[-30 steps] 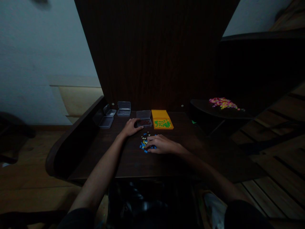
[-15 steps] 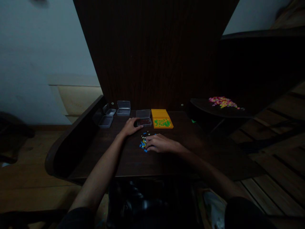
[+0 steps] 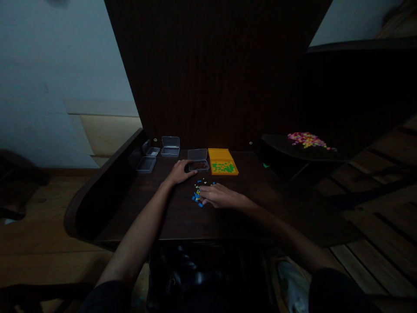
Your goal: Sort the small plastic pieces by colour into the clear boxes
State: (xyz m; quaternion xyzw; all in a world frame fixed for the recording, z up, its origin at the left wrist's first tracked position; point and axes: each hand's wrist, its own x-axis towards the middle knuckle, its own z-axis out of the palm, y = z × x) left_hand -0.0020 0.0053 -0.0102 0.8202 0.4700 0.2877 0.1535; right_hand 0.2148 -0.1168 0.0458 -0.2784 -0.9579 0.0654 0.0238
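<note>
Over a small pile of blue, yellow and pale pieces on the dark table, my right hand is bent down with its fingertips pinched together. What lies between those fingertips is hidden. My left hand grips the near left corner of a clear plastic box, thumb along the front edge and fingers at the left side. Dark reddish-brown bits lie in that box, and its lid stands open at the back. Just right of it, an open yellow box contains many small green pieces.
Further left stand other open clear boxes, including one at the back and one nearer. A mound of pink, yellow and purple pieces lies on a side shelf. A dark raised panel borders the table's left side.
My right hand's fingers have closed in slightly over the pile. The left hand keeps its place at the clear box. The whole view has shifted a little.
</note>
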